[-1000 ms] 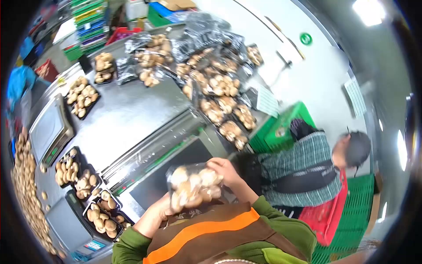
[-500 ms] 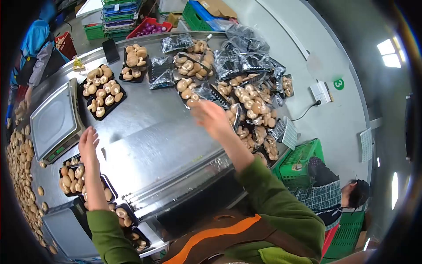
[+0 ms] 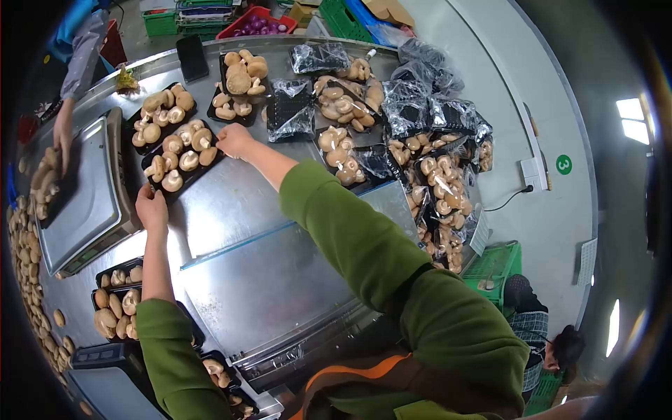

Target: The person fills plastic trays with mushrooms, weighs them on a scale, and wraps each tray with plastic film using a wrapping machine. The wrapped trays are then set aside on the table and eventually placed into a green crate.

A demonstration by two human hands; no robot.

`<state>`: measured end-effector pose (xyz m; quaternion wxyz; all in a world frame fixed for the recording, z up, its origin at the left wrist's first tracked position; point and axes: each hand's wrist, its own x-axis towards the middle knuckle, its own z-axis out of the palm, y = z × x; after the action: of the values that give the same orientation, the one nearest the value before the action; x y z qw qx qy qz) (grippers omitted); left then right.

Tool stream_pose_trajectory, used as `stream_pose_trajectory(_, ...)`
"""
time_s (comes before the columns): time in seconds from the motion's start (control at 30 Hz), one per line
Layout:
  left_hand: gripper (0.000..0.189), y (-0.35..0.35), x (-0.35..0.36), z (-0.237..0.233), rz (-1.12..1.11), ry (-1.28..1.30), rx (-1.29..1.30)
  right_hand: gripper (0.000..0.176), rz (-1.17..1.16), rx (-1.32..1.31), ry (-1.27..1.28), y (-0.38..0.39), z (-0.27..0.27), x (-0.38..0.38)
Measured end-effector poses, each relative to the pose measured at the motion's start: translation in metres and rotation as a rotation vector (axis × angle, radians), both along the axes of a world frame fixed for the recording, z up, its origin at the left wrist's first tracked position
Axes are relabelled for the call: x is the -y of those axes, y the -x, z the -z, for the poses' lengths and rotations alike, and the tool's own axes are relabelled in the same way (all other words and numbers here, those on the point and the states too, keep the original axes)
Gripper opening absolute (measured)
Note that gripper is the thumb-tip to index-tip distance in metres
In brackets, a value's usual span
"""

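Note:
My left hand (image 3: 152, 208) pinches the near left corner of a black tray of mushrooms (image 3: 183, 159). On the tray's right side, my right hand (image 3: 236, 141) has its fingers closed at the rim. The mushrooms are brown-capped with pale stems, heaped unwrapped. Directly behind it lies a similar loaded tray (image 3: 162, 114), and another two are stacked to the right of that. A clear film sheet (image 3: 280, 280) with a bluish edge is spread flat over the metal worktop in front of me.
A scale (image 3: 80, 196) stands at left, where a co-worker's hand (image 3: 63, 136) holds another mushroom tray. Wrapped packs (image 3: 441, 182) are piled at right. Loose mushrooms (image 3: 28, 273) cover the far left. A phone (image 3: 192, 59) lies near the back edge.
Both hands have moved to the mushroom tray and taken hold of its edges; my right hand came leftward from the wrapped packs. The film now spreads over the worktop. A co-worker's tray has reached the scale.

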<state>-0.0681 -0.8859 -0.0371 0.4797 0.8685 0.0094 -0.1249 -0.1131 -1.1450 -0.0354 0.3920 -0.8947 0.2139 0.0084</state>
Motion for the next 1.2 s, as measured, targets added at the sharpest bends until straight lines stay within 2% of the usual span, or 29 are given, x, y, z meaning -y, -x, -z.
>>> stream_pose_trajectory(0.1,0.039,0.016,-0.006,-0.025,0.050,0.073,0.058,0.012,0.060,-0.018,-0.036,0.030,-0.036,0.001)
stream_pose_trajectory(0.17,0.040,0.029,-0.011,-0.053,0.093,0.129,0.107,0.010,0.149,-0.029,-0.407,0.061,-0.073,0.004)
stream_pose_trajectory(0.23,0.036,0.051,-0.015,-0.092,0.203,0.343,0.124,0.019,0.192,-0.009,-0.483,0.105,-0.117,0.003)
stream_pose_trajectory(0.3,0.035,0.078,-0.017,-0.137,0.325,0.285,0.116,0.025,0.184,-0.022,-0.509,0.151,-0.140,0.011)
stream_pose_trajectory(0.37,0.037,0.109,-0.020,-0.151,0.489,0.276,0.134,0.026,0.175,0.083,-0.550,0.213,-0.156,0.006)
stream_pose_trajectory(0.4,0.035,0.128,-0.017,-0.159,0.522,0.230,0.083,0.021,0.274,0.141,-0.501,0.243,-0.163,0.000)
stream_pose_trajectory(0.47,0.029,0.178,-0.015,-0.179,0.597,0.161,0.025,0.023,0.309,0.030,-0.486,0.301,-0.164,-0.004)
stream_pose_trajectory(0.53,0.031,0.210,-0.014,-0.158,0.627,0.103,0.029,0.023,0.314,-0.002,-0.452,0.340,-0.172,-0.011)
stream_pose_trajectory(0.6,0.035,0.240,-0.015,-0.150,0.629,0.005,0.041,0.023,0.221,0.016,-0.027,0.375,-0.173,-0.019)
stream_pose_trajectory(0.7,0.034,0.282,-0.028,-0.178,0.574,-0.090,0.052,0.024,0.115,0.097,0.101,0.416,-0.182,-0.031)
stream_pose_trajectory(0.73,0.032,0.296,-0.038,-0.186,0.524,0.010,0.053,0.024,0.118,0.159,0.123,0.430,-0.187,-0.034)
stream_pose_trajectory(0.77,0.032,0.310,-0.048,-0.193,0.516,0.003,0.054,0.024,0.110,0.163,0.116,0.446,-0.193,-0.036)
stream_pose_trajectory(0.83,0.028,0.334,-0.071,-0.202,0.275,-0.119,0.393,0.030,0.242,0.169,0.374,0.475,-0.194,-0.032)
stream_pose_trajectory(0.87,0.027,0.344,-0.091,-0.197,0.292,-0.223,0.461,0.030,0.233,0.179,0.373,0.489,-0.196,-0.033)
stream_pose_trajectory(0.9,0.027,0.353,-0.105,-0.192,0.305,-0.326,0.527,0.032,0.250,0.006,0.434,0.503,-0.197,-0.033)
stream_pose_trajectory(0.93,0.030,0.367,-0.106,-0.205,0.274,-0.433,0.458,0.036,0.261,-0.174,0.495,0.511,-0.198,-0.036)
stream_pose_trajectory(0.97,0.035,0.373,-0.110,-0.193,0.305,-0.553,0.457,0.036,0.239,-0.174,0.495,0.512,-0.194,-0.041)
stream_pose_trajectory(1.03,0.038,0.386,-0.095,-0.196,0.333,-0.587,0.633,0.038,0.253,-0.117,0.547,0.501,-0.183,-0.053)
stream_pose_trajectory(1.07,0.040,0.384,-0.089,-0.195,0.381,-0.658,0.558,0.038,0.198,-0.097,0.543,0.494,-0.176,-0.056)
stream_pose_trajectory(1.1,0.039,0.379,-0.088,-0.185,0.405,-0.490,0.597,0.036,0.207,-0.071,0.359,0.488,-0.170,-0.057)
stream_pose_trajectory(1.17,0.037,0.370,-0.084,-0.180,0.370,-0.356,0.247,0.031,0.284,0.079,0.226,0.484,-0.162,-0.058)
stream_pose_trajectory(1.2,0.035,0.361,-0.094,-0.171,0.342,-0.072,-0.043,0.028,0.401,0.107,-0.404,0.488,-0.166,-0.050)
